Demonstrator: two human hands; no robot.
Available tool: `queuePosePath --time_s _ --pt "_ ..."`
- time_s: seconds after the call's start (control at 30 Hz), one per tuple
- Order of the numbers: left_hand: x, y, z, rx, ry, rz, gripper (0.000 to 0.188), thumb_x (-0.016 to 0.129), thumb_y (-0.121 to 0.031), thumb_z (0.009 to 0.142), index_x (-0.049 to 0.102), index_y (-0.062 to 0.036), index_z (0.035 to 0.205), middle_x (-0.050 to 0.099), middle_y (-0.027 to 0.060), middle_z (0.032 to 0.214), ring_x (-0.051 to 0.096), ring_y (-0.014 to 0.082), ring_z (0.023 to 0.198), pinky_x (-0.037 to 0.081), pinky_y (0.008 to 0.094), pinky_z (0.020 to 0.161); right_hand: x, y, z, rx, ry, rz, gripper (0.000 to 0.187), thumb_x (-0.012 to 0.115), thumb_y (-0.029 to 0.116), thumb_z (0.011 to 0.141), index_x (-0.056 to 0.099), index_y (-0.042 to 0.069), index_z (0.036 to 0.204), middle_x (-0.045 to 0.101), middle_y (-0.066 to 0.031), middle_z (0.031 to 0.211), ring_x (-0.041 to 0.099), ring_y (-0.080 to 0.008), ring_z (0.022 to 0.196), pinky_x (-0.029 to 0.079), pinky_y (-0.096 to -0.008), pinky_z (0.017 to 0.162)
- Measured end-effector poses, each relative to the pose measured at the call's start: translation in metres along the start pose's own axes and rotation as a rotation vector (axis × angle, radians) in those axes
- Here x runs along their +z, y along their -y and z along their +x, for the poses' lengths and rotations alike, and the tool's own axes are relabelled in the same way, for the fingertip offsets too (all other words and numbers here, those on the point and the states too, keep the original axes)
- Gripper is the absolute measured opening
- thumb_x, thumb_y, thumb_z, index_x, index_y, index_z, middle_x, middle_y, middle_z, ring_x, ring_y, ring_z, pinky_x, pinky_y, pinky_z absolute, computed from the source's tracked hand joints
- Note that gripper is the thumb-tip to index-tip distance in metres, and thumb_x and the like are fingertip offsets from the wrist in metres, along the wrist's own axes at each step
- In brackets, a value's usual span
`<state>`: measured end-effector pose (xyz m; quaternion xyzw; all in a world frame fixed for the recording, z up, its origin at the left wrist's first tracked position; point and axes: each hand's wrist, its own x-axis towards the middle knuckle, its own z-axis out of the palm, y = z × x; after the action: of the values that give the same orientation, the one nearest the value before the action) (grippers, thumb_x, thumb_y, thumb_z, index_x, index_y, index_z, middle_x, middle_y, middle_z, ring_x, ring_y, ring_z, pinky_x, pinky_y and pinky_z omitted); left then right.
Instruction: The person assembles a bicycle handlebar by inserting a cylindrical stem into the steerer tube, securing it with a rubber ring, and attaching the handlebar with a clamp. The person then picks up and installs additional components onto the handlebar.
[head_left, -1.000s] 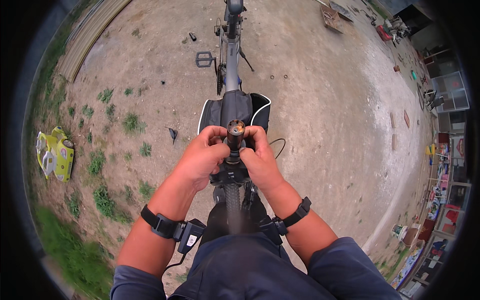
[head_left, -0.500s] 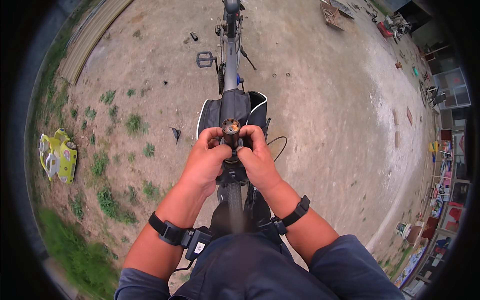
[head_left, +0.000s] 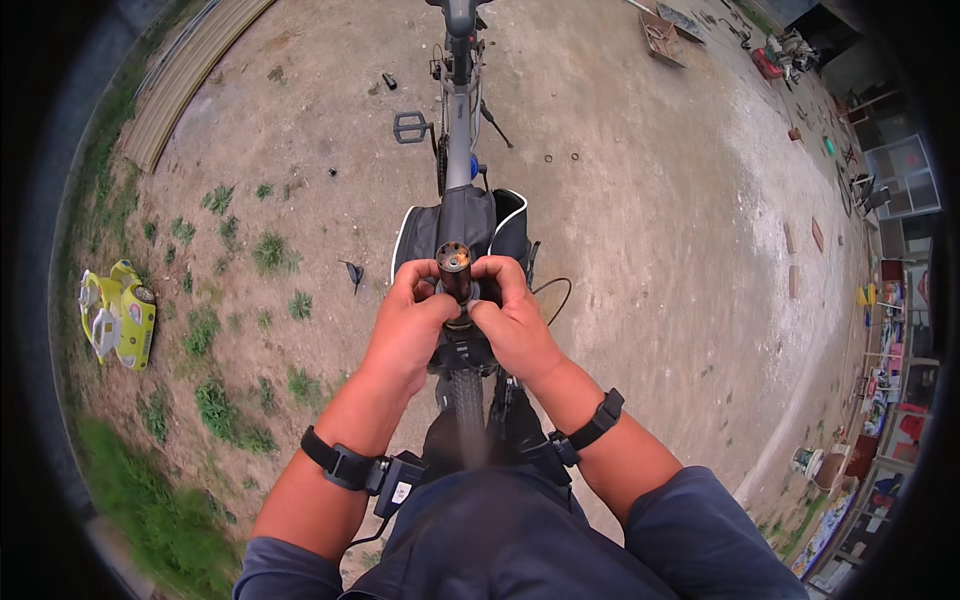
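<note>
A bicycle stands in front of me, its bare steerer tube (head_left: 454, 262) pointing up with a brownish, rusty open top. My left hand (head_left: 412, 305) and my right hand (head_left: 508, 310) close round the tube's lower part from both sides. Their thumbs and fingertips pinch what looks like a greyish ring (head_left: 474, 292) around it, mostly covered by the fingers. Behind the tube lies a black bag (head_left: 425, 225) with white piping on the frame. Below my hands the front tyre (head_left: 467, 400) runs toward me.
Two small rings (head_left: 548, 158) lie on the dirt to the right of the bicycle. A black cylindrical piece (head_left: 389, 80) and a small dark part (head_left: 353, 274) lie on the left. Farther left stands a yellow toy car (head_left: 125, 318). A loose cable (head_left: 556, 290) loops out beside my right hand.
The tube's top and both hands appear slightly farther left and lower in view. Both hands keep the same hold.
</note>
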<state>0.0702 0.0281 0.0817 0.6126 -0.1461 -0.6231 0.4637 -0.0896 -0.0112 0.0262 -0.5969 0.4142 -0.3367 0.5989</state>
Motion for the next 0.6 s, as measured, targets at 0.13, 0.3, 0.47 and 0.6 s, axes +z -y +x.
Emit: queuePosePath --time_s 0.13,0.3,0.47,0.6 --pt "0.000 -0.003 -0.006 0.070 0.021 -0.036 0.048 0.067 0.002 0.086 0.058 -0.0067 0.132 0.056 0.0013 0.103 0.056 0.0099 0.087 0.046 0.0258 0.075 -0.010 0.012 0.004 -0.107 0.058 -0.059 0.044 0.067 0.005 0.088 0.060 0.005 0.131 0.059 -0.0141 0.124 0.060 -0.0289 0.122 0.047 -0.0399 0.108" --pt "-0.003 0.005 -0.005 0.147 0.056 -0.059 0.044 0.071 0.001 0.090 0.059 -0.0062 0.132 0.056 0.0023 0.109 0.059 0.0095 0.090 0.052 0.0269 0.083 -0.024 0.020 0.007 -0.273 0.096 -0.335 0.045 0.077 0.007 0.088 0.061 0.007 0.130 0.062 -0.0125 0.129 0.064 -0.0273 0.120 0.053 -0.0394 0.103" --pt "-0.021 0.034 0.015 0.392 0.043 0.187 0.039 0.073 -0.003 0.091 0.062 -0.0062 0.128 0.054 0.0045 0.110 0.057 0.0085 0.082 0.052 0.0261 0.076 -0.028 0.014 0.011 -0.477 0.068 -0.457 0.043 0.081 0.010 0.086 0.066 0.007 0.126 0.067 -0.0132 0.121 0.067 -0.0319 0.109 0.056 -0.0389 0.095" --pt "-0.027 0.046 0.017 0.588 0.007 0.339 0.039 0.073 -0.005 0.092 0.062 -0.0058 0.129 0.051 0.0062 0.110 0.056 0.0084 0.079 0.051 0.0248 0.075 -0.027 0.011 0.013 -0.480 0.108 -0.449 0.046 0.082 0.010 0.086 0.065 0.007 0.129 0.067 -0.0131 0.122 0.067 -0.0308 0.109 0.057 -0.0391 0.094"
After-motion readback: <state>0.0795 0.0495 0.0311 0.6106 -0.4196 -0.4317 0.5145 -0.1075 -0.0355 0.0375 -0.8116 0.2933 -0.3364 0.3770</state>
